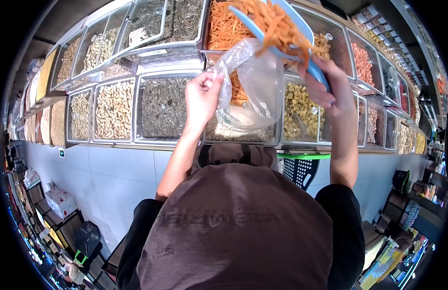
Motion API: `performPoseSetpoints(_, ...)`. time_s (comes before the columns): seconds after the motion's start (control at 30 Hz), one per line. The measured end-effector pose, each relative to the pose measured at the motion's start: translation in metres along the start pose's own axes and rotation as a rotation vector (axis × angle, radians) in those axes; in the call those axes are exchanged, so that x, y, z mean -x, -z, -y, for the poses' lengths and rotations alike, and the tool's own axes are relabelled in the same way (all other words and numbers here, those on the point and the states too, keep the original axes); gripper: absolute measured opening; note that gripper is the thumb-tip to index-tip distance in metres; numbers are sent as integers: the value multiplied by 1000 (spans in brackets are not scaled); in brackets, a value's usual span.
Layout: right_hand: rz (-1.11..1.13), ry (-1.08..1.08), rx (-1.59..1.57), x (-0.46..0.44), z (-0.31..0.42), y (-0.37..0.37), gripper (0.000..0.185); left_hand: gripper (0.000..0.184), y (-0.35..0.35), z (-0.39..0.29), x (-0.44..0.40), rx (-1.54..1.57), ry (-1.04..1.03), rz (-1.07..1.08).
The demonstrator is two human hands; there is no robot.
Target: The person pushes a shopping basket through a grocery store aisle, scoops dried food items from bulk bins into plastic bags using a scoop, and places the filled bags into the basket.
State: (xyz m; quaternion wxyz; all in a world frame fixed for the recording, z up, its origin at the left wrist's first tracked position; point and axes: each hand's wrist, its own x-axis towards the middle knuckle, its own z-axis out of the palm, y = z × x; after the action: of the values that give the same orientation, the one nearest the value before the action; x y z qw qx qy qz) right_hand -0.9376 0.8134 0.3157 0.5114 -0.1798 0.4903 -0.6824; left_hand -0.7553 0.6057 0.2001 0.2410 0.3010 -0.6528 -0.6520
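Pinched on the rim of a clear plastic bag [262, 92], my left hand [203, 94] keeps its mouth open. My right hand [330, 84] grips the handle of a blue scoop [296, 19] above the bag's right side. Orange strips [277, 31] fill the scoop and lie at its lower edge, over the bag opening. More orange strips show in and through the bag; whether they are inside it I cannot tell. Behind the bag stands a bin of orange strips [225, 29].
Clear bins hold dark seeds [163, 104], peanuts [114, 108] and yellowish pieces [301, 108]. Pinkish food [362, 63] fills a bin at the upper right. A black perforated basket [300, 171] with a green edge is below the counter's front edge.
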Motion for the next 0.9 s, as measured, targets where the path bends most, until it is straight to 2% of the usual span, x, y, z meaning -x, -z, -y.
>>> performPoseSetpoints(0.13, 69, -163, -7, 34, -13, -7, 39, 16, 11, -23, -5, 179, 105, -42)
performPoseSetpoints(0.23, 88, -261, -52, 53, -28, -14, 38, 18, 20, -32, -6, 464, 221, -7)
performPoseSetpoints(0.37, 59, -343, -70, 68, -51, -17, 38, 25, 33, -33, -8, 399, 184, 54)
performPoseSetpoints(0.7, -162, -471, 9, 25, -84, -54, 32, 20, 19, -36, 26, 236, 44, 276)
performPoseSetpoints(0.77, -214, -516, 265, 6, -90, -65, 29, 19, 18, -42, 39, 218, 11, 293)
performPoseSetpoints(0.8, -219, -516, 267, -3, -92, -72, 29, 20, 19, -46, 44, 204, 16, 285)
performPoseSetpoints(0.87, -242, -542, 786, -18, -100, -81, 28, 20, 24, -46, 53, 274, -2, 290)
performPoseSetpoints(0.9, -193, -358, 1138, -25, -112, -80, 26, 20, 29, -46, 54, 282, 2, 282)
